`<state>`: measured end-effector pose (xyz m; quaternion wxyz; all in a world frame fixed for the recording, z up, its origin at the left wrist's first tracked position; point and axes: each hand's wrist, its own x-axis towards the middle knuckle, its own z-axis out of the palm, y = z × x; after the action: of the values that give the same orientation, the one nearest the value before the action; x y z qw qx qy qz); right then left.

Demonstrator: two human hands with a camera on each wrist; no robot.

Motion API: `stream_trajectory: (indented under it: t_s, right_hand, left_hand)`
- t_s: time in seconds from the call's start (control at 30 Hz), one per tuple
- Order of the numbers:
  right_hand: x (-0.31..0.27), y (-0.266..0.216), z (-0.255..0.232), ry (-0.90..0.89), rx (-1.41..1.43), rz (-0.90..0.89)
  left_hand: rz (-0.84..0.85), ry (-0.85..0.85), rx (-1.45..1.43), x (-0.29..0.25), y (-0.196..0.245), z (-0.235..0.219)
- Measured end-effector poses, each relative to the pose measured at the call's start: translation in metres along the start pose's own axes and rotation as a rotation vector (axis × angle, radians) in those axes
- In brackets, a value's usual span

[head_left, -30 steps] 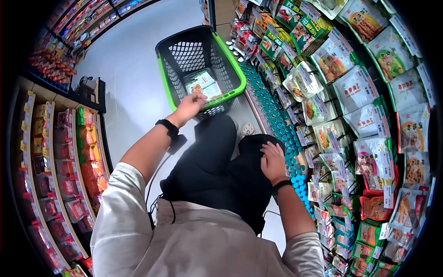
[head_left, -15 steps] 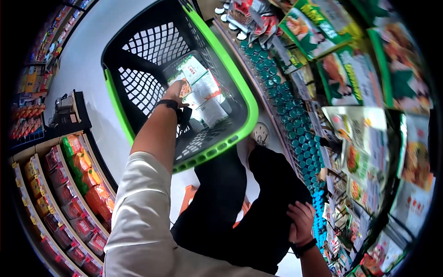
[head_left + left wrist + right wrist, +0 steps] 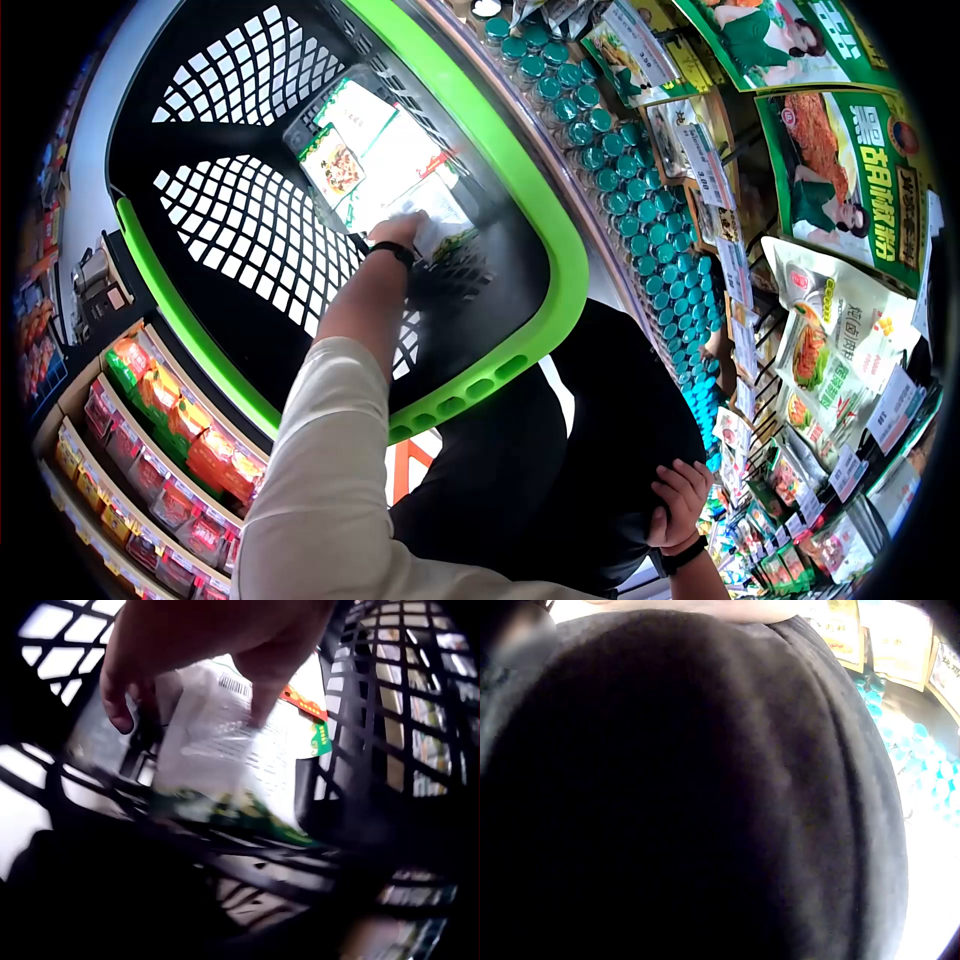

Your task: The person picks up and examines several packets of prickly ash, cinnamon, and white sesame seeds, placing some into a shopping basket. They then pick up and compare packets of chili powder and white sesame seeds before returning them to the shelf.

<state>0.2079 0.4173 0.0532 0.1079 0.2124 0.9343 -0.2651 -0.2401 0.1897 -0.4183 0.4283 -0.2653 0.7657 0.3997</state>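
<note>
Deep inside a black shopping basket with a green rim (image 3: 562, 290), my left hand (image 3: 398, 230) reaches down to a white food packet (image 3: 442, 215). In the left wrist view the packet (image 3: 225, 761) shows a barcode and a green printed edge. The thumb (image 3: 264, 697) lies over its face, while the fingers (image 3: 118, 705) spread apart past its left side. Beyond it in the basket lie more packets, among them one with a food picture (image 3: 335, 165). My right hand (image 3: 682, 500) rests on my knee in dark trousers (image 3: 625, 420), holding nothing.
Hanging food packets (image 3: 840, 180) with price tags fill the rack on the right. Below them stand rows of teal-capped bottles (image 3: 640, 210). Shelves of packaged snacks (image 3: 180, 410) line the left. An orange thing (image 3: 408, 465) shows below the basket.
My left hand has gone from the basket's near rim down inside, then back toward the nearer packet. The basket appears larger and closer. My right hand stays on the knee.
</note>
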Motion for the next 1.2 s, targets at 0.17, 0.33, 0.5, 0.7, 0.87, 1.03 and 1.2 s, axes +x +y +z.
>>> stream_trajectory:
  t_s: [0.17,0.33,0.5,0.7,0.87,1.03,1.2]
  right_hand:
    - [-0.005,-0.01,0.001,0.054,0.026,0.037]
    - [-0.019,-0.018,0.002,0.104,0.048,0.007]
    - [-0.047,-0.032,0.01,0.279,0.103,0.051]
    - [-0.092,-0.037,0.028,0.456,0.024,0.048]
    - [-0.119,-0.033,0.045,0.554,0.02,0.054]
    - [-0.132,-0.025,0.064,0.493,0.153,0.225]
    - [-0.157,-0.133,-0.022,0.195,1.319,-0.046]
  left_hand:
    - [-0.189,0.125,-0.381,-0.041,0.027,0.005]
    - [-0.062,0.157,0.057,-0.054,0.057,-0.031]
    - [0.47,0.3,0.644,-0.116,0.081,-0.087]
    - [0.888,0.324,0.664,-0.238,0.128,-0.157]
    - [1.188,0.205,0.24,-0.379,0.153,-0.213]
    - [1.023,-0.377,-0.153,-0.576,0.111,-0.246]
    - [0.934,-0.864,-0.257,-0.682,0.026,-0.208]
